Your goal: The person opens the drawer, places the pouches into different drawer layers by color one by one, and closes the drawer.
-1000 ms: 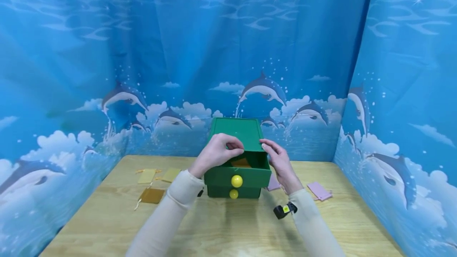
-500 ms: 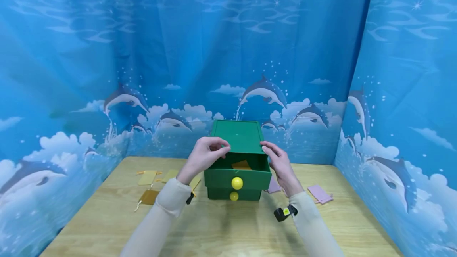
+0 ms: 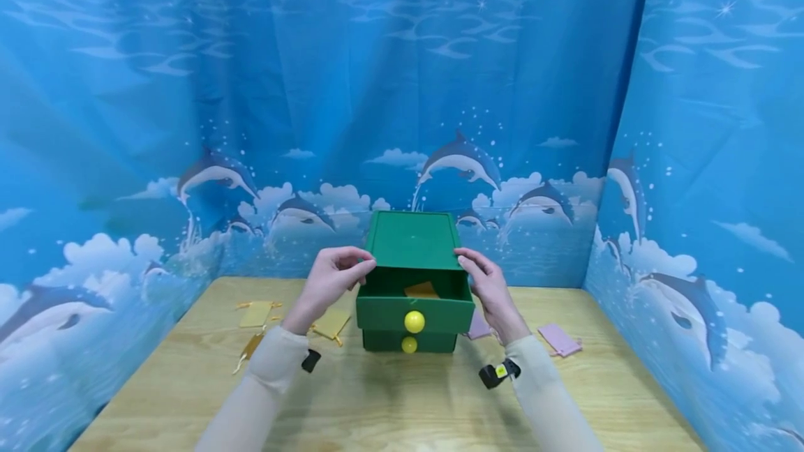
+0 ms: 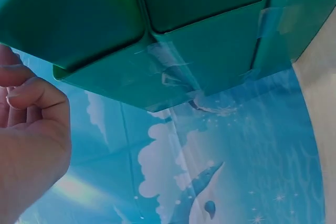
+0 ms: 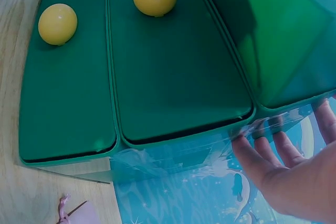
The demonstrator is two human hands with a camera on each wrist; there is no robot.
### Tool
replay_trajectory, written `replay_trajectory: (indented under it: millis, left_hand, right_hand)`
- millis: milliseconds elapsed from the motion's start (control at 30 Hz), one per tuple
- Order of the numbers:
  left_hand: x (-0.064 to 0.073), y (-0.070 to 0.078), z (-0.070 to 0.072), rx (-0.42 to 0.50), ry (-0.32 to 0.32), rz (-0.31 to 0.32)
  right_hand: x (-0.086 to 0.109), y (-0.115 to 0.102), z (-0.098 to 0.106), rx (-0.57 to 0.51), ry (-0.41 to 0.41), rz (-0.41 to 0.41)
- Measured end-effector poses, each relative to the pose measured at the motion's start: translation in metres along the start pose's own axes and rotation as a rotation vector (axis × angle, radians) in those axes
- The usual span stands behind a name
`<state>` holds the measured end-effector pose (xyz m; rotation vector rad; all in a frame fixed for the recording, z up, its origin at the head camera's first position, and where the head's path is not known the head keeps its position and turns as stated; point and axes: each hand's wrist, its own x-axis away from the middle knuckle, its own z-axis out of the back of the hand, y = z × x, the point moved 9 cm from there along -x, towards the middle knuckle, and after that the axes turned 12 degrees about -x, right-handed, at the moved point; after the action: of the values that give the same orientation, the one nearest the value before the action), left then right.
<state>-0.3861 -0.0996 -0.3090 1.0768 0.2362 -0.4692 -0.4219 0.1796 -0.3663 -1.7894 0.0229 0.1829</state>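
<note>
A small green chest (image 3: 411,237) stands mid-table, with a yellow upper knob (image 3: 414,321) and a yellow lower knob (image 3: 409,345) on its fronts. Above them is a dark opening where an orange-brown flat piece (image 3: 422,290) shows. My left hand (image 3: 334,280) reaches the chest's top left edge, its fingers loosely curled with nothing visible in them; whether it touches the edge I cannot tell. On the opposite side, my right hand (image 3: 493,291) rests its fingertips against the top right edge. Seen from the right wrist, fairly straight fingers (image 5: 289,153) lie along the side wall.
To the left lie a yellow pouch (image 3: 255,314) with orange cords, another yellow pouch (image 3: 331,324), and a brown pouch (image 3: 252,346) partly behind my sleeve. On the right are a lilac pouch (image 3: 560,339) and a second lilac pouch (image 3: 479,327), partly hidden. Dolphin-printed curtain (image 3: 534,54) surrounds the table.
My left hand has moved left from above the opening to the chest's left edge, uncovering the orange-brown piece and one yellow pouch. My right hand has stayed at the right edge.
</note>
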Motion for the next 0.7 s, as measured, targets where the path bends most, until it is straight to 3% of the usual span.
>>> replay_trajectory:
  millis: [233,367,700]
  left_hand:
    - [0.01,-0.007,0.006,0.057,-0.021,0.014]
    - [0.016,-0.016,0.013,0.071,-0.028,0.06]
    - [0.031,-0.048,0.02,0.022,-0.172,0.172]
  right_hand:
    - [0.001,-0.002,0.0,0.001,0.015,0.009]
    - [0.001,-0.002,0.0,-0.009,0.022,0.01]
    - [0.0,-0.002,0.0,-0.003,0.015,-0.002]
